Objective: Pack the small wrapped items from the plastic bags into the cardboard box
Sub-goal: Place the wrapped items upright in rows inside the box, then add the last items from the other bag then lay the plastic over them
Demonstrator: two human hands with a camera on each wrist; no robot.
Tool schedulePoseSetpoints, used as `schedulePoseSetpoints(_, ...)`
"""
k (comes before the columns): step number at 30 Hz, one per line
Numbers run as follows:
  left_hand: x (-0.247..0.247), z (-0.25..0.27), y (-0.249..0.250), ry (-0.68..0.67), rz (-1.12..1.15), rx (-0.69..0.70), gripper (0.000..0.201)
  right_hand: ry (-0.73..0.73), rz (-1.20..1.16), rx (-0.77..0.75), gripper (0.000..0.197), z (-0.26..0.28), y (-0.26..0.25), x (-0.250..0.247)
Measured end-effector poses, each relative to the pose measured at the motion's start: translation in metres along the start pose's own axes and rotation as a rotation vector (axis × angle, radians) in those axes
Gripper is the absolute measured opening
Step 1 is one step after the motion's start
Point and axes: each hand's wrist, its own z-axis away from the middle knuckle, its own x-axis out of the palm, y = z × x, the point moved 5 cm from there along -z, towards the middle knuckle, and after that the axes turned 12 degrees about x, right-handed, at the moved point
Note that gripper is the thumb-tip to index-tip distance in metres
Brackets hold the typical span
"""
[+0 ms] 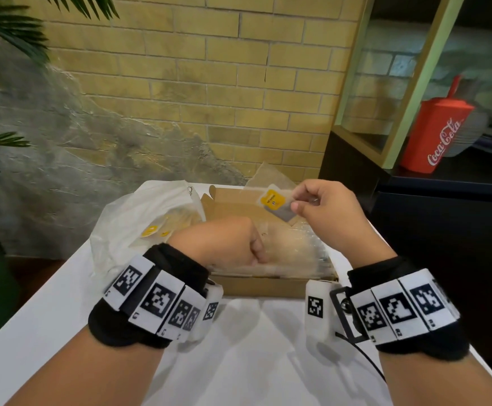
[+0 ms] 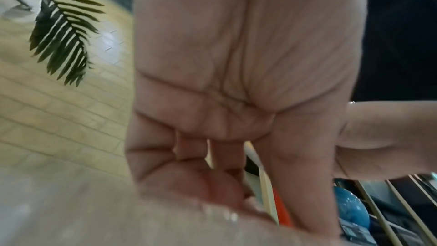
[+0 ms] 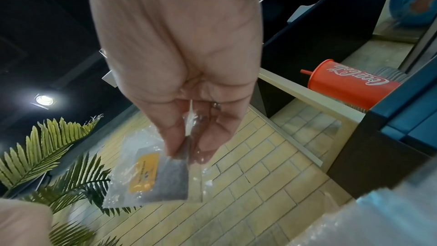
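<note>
The cardboard box (image 1: 263, 285) sits mid-frame, the plastic bag (image 1: 139, 218) at its left. Over the box, the left hand (image 1: 224, 244) is curled in a fist, its hold unclear. Upper right, the raised right hand (image 1: 326, 212) pinches a small wrapped item (image 1: 275, 202).

The head camera looks forward and down from above my forearms, taking in the white worktop (image 1: 256, 341), the cardboard box (image 1: 256, 285) and the brick wall (image 1: 209, 71) behind. The left wrist camera sits very close along my left hand (image 2: 236, 63), facing the wall and a palm frond (image 2: 64, 31). The right wrist camera looks along my right hand (image 3: 179, 53), angled upward. It shares the red cup (image 3: 352, 85) and brick wall with the head view.
</note>
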Motion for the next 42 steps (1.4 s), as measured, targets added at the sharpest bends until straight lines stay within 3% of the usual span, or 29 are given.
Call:
schedulePoseSetpoints(4, 0.003, -0.001, 0.005, -0.054, -0.054, 0.042, 0.026, -0.035, 0.042, 0.013, 0.013, 0.002, -0.001, 0.001)
schedulePoseSetpoints(9, -0.022, 0.012, -0.003, 0.018, -0.01, -0.036, 0.024, -0.243, 0.268, 0.081, 0.017, 0.005, 0.006, 0.016)
schedulePoseSetpoints(14, -0.054, 0.034, -0.026, 0.198, -0.007, -0.173, 0.017, -0.319, 0.362, 0.137, 0.024, 0.007, -0.001, 0.02)
schedulePoseSetpoints(18, -0.061, 0.044, -0.05, 0.237, 0.016, -0.342, 0.022, -0.347, 0.374, 0.15, 0.026, 0.011, 0.0, 0.024)
schedulePoseSetpoints(23, -0.07, 0.054, -0.08, 0.255, -0.105, -0.55, 0.042, -0.605, 0.659, 0.029, 0.068, 0.027, 0.0, 0.043)
schedulePoseSetpoints(27, -0.072, 0.064, -0.114, 0.188, -0.16, -0.695, 0.048, -0.762, 0.761, 0.04, 0.078, 0.038, 0.002, 0.053)
schedulePoseSetpoints(34, -0.062, 0.085, -0.149, 0.1, -0.127, -0.865, 0.053, -0.813, 0.755, 0.035, 0.069, 0.042, -0.003, 0.044)
schedulePoseSetpoints(38, -0.058, 0.091, -0.148, 0.031, -0.134, -0.894, 0.038, -0.787, 0.792, 0.064, 0.073, 0.04, 0.001, 0.05)
schedulePoseSetpoints(42, -0.064, 0.089, -0.142, 0.127, -0.13, -0.898, 0.047, -0.728, 0.732, 0.095, 0.07, 0.036, 0.002, 0.046)
